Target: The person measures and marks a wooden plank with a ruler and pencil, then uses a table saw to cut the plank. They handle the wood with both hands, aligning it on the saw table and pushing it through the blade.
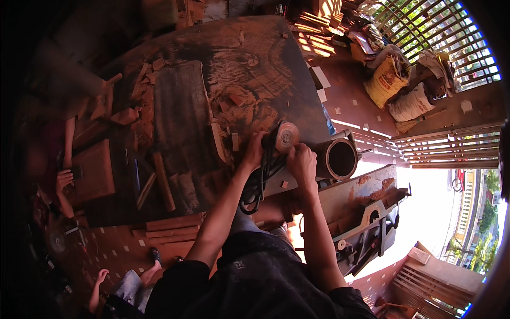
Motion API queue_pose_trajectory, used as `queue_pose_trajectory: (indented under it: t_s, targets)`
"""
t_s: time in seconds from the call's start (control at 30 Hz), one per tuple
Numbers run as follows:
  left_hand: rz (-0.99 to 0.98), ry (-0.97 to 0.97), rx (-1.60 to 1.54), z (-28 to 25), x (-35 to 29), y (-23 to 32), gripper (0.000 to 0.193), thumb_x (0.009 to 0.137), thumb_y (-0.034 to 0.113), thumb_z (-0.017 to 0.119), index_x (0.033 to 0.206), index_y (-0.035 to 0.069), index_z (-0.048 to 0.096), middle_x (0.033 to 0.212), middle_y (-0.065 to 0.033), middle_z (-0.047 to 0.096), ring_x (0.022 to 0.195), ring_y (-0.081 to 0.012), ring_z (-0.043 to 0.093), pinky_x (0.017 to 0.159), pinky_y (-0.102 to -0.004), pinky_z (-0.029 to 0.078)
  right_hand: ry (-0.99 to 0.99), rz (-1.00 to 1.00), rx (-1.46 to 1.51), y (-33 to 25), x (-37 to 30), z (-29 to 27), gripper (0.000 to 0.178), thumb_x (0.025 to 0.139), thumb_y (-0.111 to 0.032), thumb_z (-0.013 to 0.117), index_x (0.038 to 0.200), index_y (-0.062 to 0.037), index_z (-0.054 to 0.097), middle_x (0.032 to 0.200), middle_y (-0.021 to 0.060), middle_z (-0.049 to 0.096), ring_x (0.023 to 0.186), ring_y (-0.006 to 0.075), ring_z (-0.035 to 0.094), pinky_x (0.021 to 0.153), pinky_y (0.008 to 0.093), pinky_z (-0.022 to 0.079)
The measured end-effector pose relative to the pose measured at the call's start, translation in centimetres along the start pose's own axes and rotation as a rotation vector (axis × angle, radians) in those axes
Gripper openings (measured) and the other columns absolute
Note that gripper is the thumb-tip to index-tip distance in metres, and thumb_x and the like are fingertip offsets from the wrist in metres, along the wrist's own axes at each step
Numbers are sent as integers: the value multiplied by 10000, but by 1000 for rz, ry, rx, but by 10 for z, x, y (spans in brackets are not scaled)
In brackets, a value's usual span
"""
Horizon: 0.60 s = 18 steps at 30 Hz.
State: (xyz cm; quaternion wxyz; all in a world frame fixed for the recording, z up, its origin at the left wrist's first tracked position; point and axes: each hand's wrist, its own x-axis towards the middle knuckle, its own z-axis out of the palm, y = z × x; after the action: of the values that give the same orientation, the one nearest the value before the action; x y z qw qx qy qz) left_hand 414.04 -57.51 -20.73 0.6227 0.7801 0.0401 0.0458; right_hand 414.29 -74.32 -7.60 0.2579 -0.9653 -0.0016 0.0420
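- We hold the disc tool [287, 136] between our hands.
- Our left hand [254, 152] clamps its left side.
- Our right fingers [297, 151] curl at its lower-right rim; whether gripping, we cannot tell.

The hand-held tool [287, 136] in the hands has a matt, dusty reddish-brown disc around a metal-looking centre, and its black cord [259, 183] looks smooth and rubbery. The table [300, 106] is dark and dull under rough, powdery reddish dust, with matt, bare wood blocks [236, 100] and a broad, coarse-grained wooden board [178, 101] on it. The yellow sack [383, 82] looks like creased woven plastic, the shirt [271, 282] is matt black cloth, and the floor [348, 80] appears smooth.
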Motion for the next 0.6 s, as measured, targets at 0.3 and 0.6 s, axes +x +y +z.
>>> queue_pose_trajectory:
  t_s: [0.3, 0.6]
  targets:
    - [-13, 173, 91, 18, -10, 0, 532, 783, 154, 851, 1269, 20, 681, 1195, -196, 580, 1147, -350, 578, 1010, -399, 463, -74, 153, 59, -17, 44, 24, 696, 1016, -556, 545, 1297, 81, 524, 1345, 412, 487, 1243, 554, 550, 1033, 564, 488]
    - [-203, 428, -608, 41, -7, -52, 254, 989, 247, 700, 1056, 7, 653, 1093, -121, 611, 1084, -202, 579, 962, -352, 458, -179, -291, -380, -13, 50, 64, 519, 1041, -499, 580, 1432, -165, 510, 1336, 349, 491, 1264, 548, 487, 1061, 553, 464]
